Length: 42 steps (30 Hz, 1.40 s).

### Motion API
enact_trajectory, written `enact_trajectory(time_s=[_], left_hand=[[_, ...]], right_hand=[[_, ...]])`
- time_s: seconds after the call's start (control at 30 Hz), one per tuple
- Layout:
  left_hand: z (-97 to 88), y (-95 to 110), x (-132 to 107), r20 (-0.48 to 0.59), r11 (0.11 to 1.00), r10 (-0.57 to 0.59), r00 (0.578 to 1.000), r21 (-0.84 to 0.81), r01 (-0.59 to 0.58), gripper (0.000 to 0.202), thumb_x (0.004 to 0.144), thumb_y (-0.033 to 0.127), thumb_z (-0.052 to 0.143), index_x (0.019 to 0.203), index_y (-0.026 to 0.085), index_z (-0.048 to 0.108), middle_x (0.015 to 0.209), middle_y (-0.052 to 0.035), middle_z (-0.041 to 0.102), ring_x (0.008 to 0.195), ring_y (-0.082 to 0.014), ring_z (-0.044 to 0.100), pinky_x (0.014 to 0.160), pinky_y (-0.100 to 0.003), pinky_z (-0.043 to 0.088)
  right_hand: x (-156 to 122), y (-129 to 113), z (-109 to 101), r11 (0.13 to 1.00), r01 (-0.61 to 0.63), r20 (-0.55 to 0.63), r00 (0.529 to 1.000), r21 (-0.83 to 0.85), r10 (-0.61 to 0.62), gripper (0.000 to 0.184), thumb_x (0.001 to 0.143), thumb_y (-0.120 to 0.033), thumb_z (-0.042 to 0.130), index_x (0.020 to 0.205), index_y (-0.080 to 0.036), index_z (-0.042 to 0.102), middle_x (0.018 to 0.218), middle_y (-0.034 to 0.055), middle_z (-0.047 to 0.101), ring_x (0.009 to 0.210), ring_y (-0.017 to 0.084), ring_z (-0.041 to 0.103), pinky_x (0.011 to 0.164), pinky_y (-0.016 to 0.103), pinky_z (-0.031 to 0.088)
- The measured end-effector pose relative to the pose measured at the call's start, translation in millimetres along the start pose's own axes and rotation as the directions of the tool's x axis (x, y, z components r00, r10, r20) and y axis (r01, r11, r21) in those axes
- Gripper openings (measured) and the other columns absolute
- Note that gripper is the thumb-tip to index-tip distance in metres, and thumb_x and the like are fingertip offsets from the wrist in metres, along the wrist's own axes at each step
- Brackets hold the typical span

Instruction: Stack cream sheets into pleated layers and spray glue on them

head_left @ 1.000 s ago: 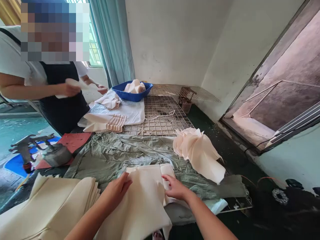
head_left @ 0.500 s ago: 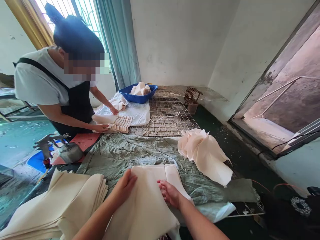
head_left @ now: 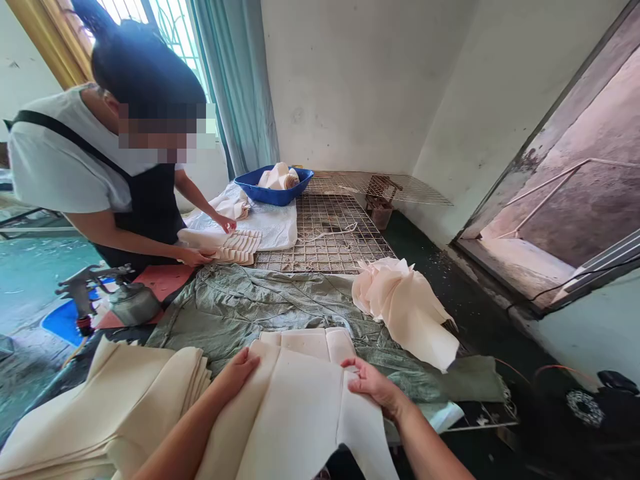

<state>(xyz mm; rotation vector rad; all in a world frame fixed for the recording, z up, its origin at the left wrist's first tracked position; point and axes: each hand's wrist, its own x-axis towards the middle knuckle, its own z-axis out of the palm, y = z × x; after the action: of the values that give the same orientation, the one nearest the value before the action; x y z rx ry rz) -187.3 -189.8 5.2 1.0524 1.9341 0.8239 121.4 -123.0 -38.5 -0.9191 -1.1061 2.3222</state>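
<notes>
A cream foam-like sheet (head_left: 295,407) with seam lines spreads out in front of me, its near edge hanging down. My left hand (head_left: 237,373) grips its left edge, thumb on top and fingers hidden beneath. At the right edge, my right hand (head_left: 373,385) is closed on the sheet near its upper corner, fingers curled. Just beyond lies another cream piece (head_left: 305,340), partly covered by the held sheet. A stack of similar cream sheets (head_left: 135,400) rests to the left of my left forearm.
A fanned heap of cream pieces (head_left: 400,303) sits right on the green cloth (head_left: 235,293). Across the table, a co-worker (head_left: 145,207) handles layered cream pieces (head_left: 235,247). Spray gun (head_left: 133,303) stands left; blue basin (head_left: 273,193) and wire mesh (head_left: 340,230) lie behind.
My right hand has moved right and taken hold of the sheet's right edge, which now lies spread wider. My left hand has shifted slightly left and down. The view has shifted slightly.
</notes>
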Motion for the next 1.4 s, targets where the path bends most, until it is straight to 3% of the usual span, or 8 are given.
enact_trajectory(time_s=[0.1,0.2,0.3,0.43,0.6,0.8,1.3,1.4], left_hand=[[5.6,-8.7,8.4,0.005,0.996,-0.012,1.0,0.084,0.012,0.024,0.065,0.042,0.047,0.073,0.02,0.054,0.074,-0.003,0.065,0.079,-0.0231,0.059,0.07,-0.031,0.047],[14.1,-14.6,20.8,-0.031,0.98,-0.022,0.999,0.195,0.028,0.015,0.07,0.032,0.042,0.074,0.02,0.051,0.077,-0.0039,0.064,0.082,-0.0224,0.059,0.074,-0.03,0.045],[22.3,-20.1,28.4,-0.072,0.942,-0.025,0.997,0.332,0.048,0.013,0.075,0.027,0.038,0.078,0.019,0.048,0.079,-0.0064,0.063,0.081,-0.0234,0.06,0.073,-0.032,0.043],[30.6,-27.5,24.4,-0.063,0.87,-0.033,0.997,0.489,0.06,0.018,0.082,0.027,0.033,0.086,0.018,0.048,0.079,-0.0094,0.064,0.081,-0.026,0.062,0.071,-0.033,0.041],[33.0,-29.6,15.2,-0.021,0.8,-0.042,0.999,0.598,0.046,0.023,0.086,0.028,0.03,0.093,0.017,0.048,0.094,-0.0132,0.066,0.092,-0.0253,0.062,0.076,-0.031,0.04],[33.9,-23.9,14.6,-0.006,0.732,-0.086,0.996,0.678,0.068,0.027,0.087,0.027,0.028,0.097,0.015,0.05,0.094,-0.0156,0.067,0.088,-0.0271,0.064,0.07,-0.032,0.041],[35.7,-21.2,18.2,-0.008,0.64,-0.045,0.999,0.768,0.035,0.034,0.09,0.03,0.024,0.101,0.018,0.054,0.089,-0.0118,0.068,0.08,-0.0275,0.065,0.063,-0.033,0.043],[38.1,-21.9,19.6,-0.006,0.618,0.006,1.0,0.786,0.001,0.035,0.088,0.024,0.029,0.108,0.013,0.055,0.102,-0.0165,0.065,0.085,-0.0299,0.064,0.068,-0.037,0.046]], right_hand=[[1.7,-9.1,-20.0,0.98,0.067,-0.212,0.971,-0.185,-0.106,0.058,0.055,-0.039,0.071,0.103,-0.024,0.04,0.076,-0.0011,0.065,0.058,0.016,0.058,0.054,0.026,0.042],[23.9,-13.3,-29.6,0.833,0.075,-0.396,0.854,-0.549,-0.338,0.037,0.058,-0.032,0.06,0.091,-0.022,0.047,0.067,-0.0022,0.062,0.058,0.017,0.057,0.054,0.026,0.042],[51.9,-7.4,-29.4,0.676,0.002,-0.449,0.747,-0.737,-0.491,0.016,0.059,-0.027,0.056,0.073,-0.022,0.051,0.063,-0.0012,0.059,0.062,0.019,0.056,0.06,0.029,0.042],[69.8,11.5,-22.3,0.569,-0.063,-0.443,0.699,-0.82,-0.562,0.008,0.071,-0.025,0.048,0.068,-0.021,0.054,0.076,0.0065,0.062,0.073,0.022,0.058,0.068,0.032,0.043],[65.9,25.3,-19.6,0.421,-0.104,-0.36,0.723,-0.901,-0.59,0.023,0.082,-0.019,0.037,0.082,-0.021,0.06,0.092,0.0088,0.062,0.081,0.021,0.059,0.071,0.032,0.044],[71.4,25.7,-24.9,0.266,-0.175,-0.3,0.772,-0.948,-0.561,0.022,0.088,-0.021,0.039,0.091,-0.023,0.061,0.1,0.0062,0.06,0.081,0.019,0.06,0.063,0.027,0.043],[76.9,31.9,-26.7,0.046,-0.344,-0.312,0.777,-0.938,-0.547,0.027,0.091,-0.025,0.038,0.111,-0.022,0.055,0.103,0.0098,0.058,0.082,0.022,0.062,0.061,0.03,0.044],[77.9,30.2,-26.6,-0.004,-0.371,-0.312,0.787,-0.929,-0.532,0.028,0.09,-0.027,0.039,0.114,-0.023,0.053,0.102,0.0094,0.058,0.082,0.022,0.062,0.062,0.03,0.044]])
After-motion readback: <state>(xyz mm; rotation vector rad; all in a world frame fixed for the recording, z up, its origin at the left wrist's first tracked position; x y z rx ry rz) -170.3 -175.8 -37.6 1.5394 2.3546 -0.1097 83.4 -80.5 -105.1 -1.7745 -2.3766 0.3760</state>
